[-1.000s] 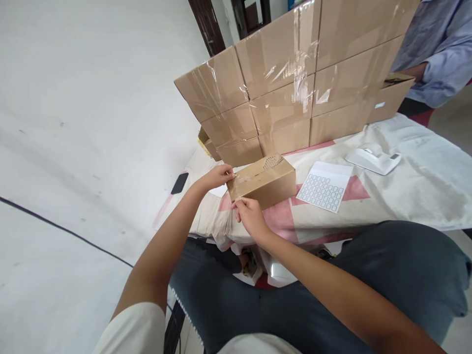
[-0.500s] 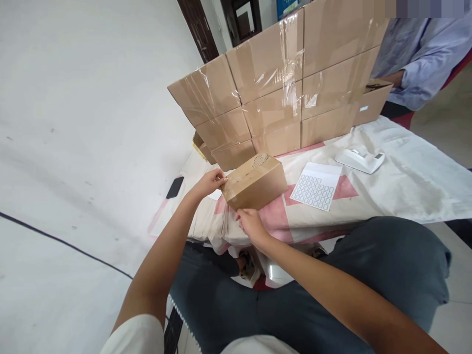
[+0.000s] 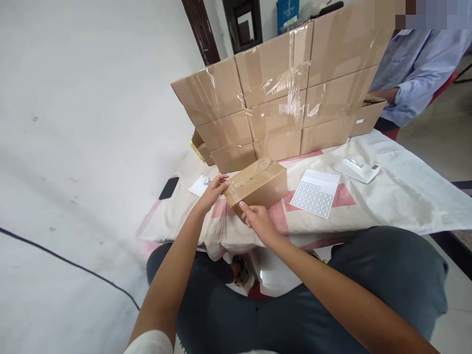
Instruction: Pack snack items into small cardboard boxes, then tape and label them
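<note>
A small taped cardboard box [image 3: 260,185] lies on the cloth-covered table [image 3: 387,196] in front of me. My left hand [image 3: 214,191] grips its near left corner, fingers curled on the top edge. My right hand [image 3: 258,221] presses against the box's near face at the lower corner, fingers bent on the cardboard. Clear tape runs along the box top.
A wall of stacked taped boxes [image 3: 280,98] stands behind. A sheet of small labels [image 3: 314,194] lies to the right, a white tape dispenser [image 3: 357,168] beyond it. A black phone [image 3: 168,188] and a white slip [image 3: 201,186] lie left. Another person's blue sleeve [image 3: 413,83] is at far right.
My view has shifted back a little. My right hand moved from the box's near top edge down to its lower near corner. My left hand stays on the left corner.
</note>
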Available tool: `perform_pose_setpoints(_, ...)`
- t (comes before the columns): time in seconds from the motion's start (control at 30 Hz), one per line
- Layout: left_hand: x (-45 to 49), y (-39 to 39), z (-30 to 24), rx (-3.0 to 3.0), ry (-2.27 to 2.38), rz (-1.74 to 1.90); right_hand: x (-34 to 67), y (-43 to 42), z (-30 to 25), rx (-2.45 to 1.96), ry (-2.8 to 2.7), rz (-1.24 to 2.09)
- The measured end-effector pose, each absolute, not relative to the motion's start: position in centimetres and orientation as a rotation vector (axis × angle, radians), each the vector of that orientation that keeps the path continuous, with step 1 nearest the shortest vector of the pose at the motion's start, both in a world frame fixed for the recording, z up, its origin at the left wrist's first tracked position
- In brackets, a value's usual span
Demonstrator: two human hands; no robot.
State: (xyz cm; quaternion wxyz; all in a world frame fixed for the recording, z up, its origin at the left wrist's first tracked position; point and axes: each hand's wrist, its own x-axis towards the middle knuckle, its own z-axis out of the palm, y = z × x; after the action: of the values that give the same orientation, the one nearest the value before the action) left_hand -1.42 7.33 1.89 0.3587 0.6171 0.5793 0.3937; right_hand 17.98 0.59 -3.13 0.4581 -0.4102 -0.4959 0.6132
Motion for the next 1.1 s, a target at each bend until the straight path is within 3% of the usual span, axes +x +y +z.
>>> perform_pose_setpoints(0.43,-1.4,7.9,0.3,1.49,1.259,1.025,19.1,2.0,-1.8,-1.278,-1.372,1.635)
perform_pose_setpoints(0.63,-1.8,9.5,-1.3,1.316,1.02,0.989,19.4,1.6,-3.7,-1.378,-1.423,1.657)
perform_pose_setpoints(0.83,-3.2,9.0,-3.3,1.406,1.011,1.293,21.6,0.1,-6.8,-1.246,-1.702,1.421)
perform_pose_setpoints(1.1,-2.7,5.8,-2.5,1.877,1.141,1.645,21.5,0.5,-5.4,-0.838,-2.043,1.093)
